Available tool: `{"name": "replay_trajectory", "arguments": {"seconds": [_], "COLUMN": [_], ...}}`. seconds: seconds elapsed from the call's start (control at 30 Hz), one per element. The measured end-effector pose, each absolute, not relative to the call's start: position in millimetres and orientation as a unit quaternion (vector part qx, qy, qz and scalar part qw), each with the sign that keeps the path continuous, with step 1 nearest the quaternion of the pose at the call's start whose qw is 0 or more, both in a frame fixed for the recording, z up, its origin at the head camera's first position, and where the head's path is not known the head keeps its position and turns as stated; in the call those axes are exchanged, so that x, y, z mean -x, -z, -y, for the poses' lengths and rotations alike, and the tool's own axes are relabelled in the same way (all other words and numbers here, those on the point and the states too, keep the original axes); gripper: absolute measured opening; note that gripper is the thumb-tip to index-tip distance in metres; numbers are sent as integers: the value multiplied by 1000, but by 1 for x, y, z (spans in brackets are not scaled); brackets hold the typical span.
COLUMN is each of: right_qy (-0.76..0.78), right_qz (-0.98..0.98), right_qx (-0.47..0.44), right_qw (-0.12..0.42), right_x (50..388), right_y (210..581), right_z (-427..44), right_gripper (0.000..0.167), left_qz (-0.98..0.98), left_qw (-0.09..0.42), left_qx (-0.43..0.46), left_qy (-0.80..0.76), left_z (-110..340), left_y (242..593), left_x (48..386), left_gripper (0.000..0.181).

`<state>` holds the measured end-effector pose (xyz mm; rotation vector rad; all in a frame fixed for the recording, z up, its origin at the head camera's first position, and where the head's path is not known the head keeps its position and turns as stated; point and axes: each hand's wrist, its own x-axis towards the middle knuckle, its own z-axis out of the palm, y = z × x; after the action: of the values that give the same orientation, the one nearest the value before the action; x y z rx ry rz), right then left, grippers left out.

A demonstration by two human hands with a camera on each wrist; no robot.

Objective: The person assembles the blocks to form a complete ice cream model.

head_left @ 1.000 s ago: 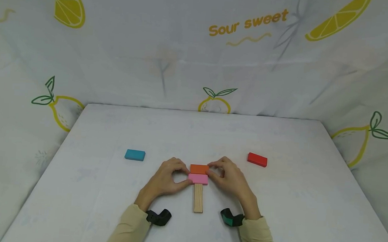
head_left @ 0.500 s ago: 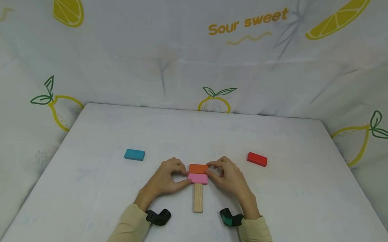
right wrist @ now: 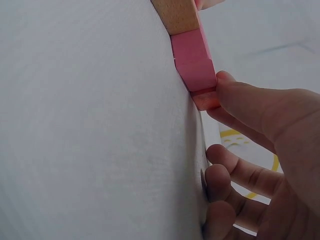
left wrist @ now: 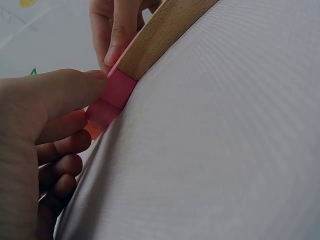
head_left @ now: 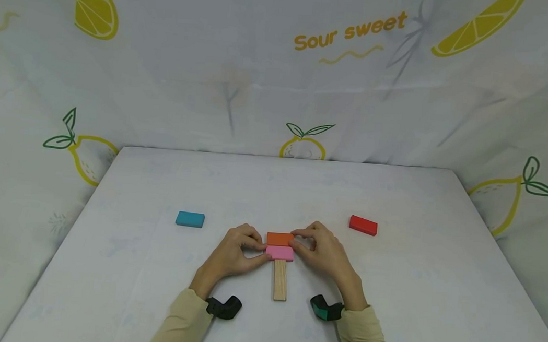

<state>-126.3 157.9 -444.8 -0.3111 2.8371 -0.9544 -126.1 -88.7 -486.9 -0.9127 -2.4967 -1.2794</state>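
An orange block lies flat against the far long side of a pink block. From the pink block's near side a plain wooden block runs lengthwise toward the person, making a T shape. My left hand pinches the pink block at its left end between thumb and index finger, as the left wrist view also shows on the pink end. My right hand pinches the orange block at its right end; in the right wrist view the thumb touches the orange corner, other fingers loosely curled.
A blue block lies on the white-covered table at the left, beyond the left hand. Farther right sits a red block. Each wrist wears a black camera mount, left and right. A lemon-print cloth hangs behind.
The orange block has shifted slightly left, nearer in line with the pink block, with the right hand moving along with it. The left hand holds almost still.
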Motion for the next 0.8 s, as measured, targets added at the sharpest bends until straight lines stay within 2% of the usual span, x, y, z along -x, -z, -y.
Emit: {"name": "replay_trajectory", "arguments": {"seconds": [0.8], "right_qy": [314], "right_qz": [-942], "right_qx": [107], "right_qw": [58], "right_x": [124], "right_y": [445], "right_z": [-159], "right_gripper": [31], "left_qz": [840], "left_qw": [106], "left_qx": [317], "left_qy": [428], "left_z": [89], "left_y": [487], "left_x": [127], "left_gripper": [15]}}
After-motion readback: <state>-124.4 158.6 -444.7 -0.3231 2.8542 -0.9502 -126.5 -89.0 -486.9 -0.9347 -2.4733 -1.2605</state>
